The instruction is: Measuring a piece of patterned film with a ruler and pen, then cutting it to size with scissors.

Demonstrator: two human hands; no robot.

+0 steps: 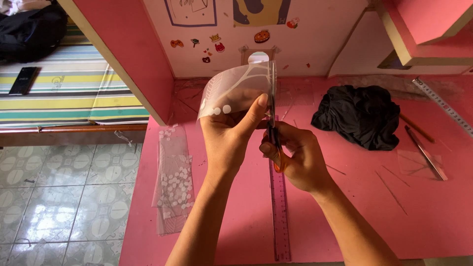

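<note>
While mostly hidden, scissors [272, 123] in clenched right hand [295, 157] fingers, left hand [229, 133] fingers pinching patterned clear sheet [239, 88]

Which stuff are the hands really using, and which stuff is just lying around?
In use:
left hand holding the clear dotted sheet
right hand working the scissors

Lying about:
black cloth
clear ruler
dotted plastic strips
metal ruler
phone on the striped bed

Pink desk [236, 216]. On it: clear film sheet [236, 91] printed with white dots and lines; black cloth [359, 116]; translucent pink ruler [280, 212]. Left of the desk: green-yellow-white striped mattress [69, 93].
</note>
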